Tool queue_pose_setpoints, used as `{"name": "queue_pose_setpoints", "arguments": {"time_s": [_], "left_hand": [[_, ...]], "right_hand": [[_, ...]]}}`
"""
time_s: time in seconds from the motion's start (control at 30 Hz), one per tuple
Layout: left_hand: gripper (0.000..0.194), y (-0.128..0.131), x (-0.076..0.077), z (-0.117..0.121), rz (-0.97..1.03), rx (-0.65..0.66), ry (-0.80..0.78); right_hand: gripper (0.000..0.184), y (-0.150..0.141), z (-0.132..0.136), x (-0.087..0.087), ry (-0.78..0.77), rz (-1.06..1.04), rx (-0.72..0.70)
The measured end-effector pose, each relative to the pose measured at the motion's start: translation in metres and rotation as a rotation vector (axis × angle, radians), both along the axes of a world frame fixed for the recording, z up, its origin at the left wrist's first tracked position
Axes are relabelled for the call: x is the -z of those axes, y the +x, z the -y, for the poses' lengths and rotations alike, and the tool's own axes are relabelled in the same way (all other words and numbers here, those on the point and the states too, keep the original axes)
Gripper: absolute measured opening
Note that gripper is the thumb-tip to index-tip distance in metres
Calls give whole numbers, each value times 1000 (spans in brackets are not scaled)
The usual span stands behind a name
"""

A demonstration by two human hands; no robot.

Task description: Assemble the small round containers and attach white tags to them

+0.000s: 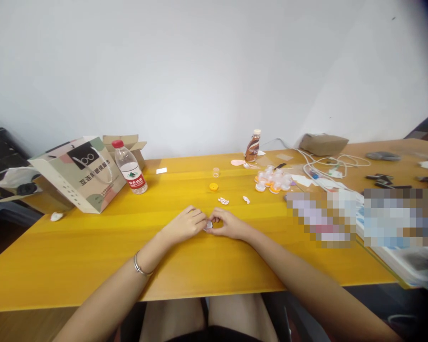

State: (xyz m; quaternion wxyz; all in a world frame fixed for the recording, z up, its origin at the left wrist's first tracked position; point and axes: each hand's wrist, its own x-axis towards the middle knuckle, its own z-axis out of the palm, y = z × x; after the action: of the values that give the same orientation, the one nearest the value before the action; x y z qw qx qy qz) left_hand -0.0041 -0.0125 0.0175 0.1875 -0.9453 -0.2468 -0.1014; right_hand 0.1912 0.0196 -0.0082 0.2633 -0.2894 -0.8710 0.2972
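A small whitish piece [209, 225] sits at the right hand's [228, 224] 9 o'clock, pinched by thumb and finger; the left hand [188, 222], palm down, meets it, its grip too hidden to tell. Forearms [117, 280] slant in from 7 and 5 o'clock.

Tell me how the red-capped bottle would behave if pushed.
The red-capped bottle would probably tip if pushed near its top, being much taller than wide. Once over, its round sides would likely let it roll. Its clear, plastic-looking walls may flex if squeezed.
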Motion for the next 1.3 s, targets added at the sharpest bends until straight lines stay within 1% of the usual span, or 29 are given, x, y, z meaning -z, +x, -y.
{"name": "queue_pose_setpoints", "arguments": {"time_s": [0.2,0.37,0.47,0.6,0.73,0.83,1.1,1.2,1.3], "left_hand": [[23,-2,-4,2,-37,59,83],[21,-1,1,0,-19,94,108],[19,-1,5,-1,0,82,125],[18,-5,10,-6,74,6,116],[15,-17,13,-18,158,-171,118],[12,-23,14,-24,155,-273,107],[10,-18,14,-24,84,-331,35],[9,-18,13,-24,71,-340,25],[15,-18,12,-23,119,-321,23]], "right_hand": [[18,0,1,-1,12,-1,-3],[17,1,0,0,11,-19,-1],[16,1,0,1,9,-25,0],[16,1,1,0,-7,-24,0],[17,1,2,-2,-39,-1,5],[18,1,2,-2,-43,9,21],[20,1,3,-4,-74,-32,21],[22,-1,3,-5,-174,-91,75],[27,-3,1,-5,-303,-181,156]]}}
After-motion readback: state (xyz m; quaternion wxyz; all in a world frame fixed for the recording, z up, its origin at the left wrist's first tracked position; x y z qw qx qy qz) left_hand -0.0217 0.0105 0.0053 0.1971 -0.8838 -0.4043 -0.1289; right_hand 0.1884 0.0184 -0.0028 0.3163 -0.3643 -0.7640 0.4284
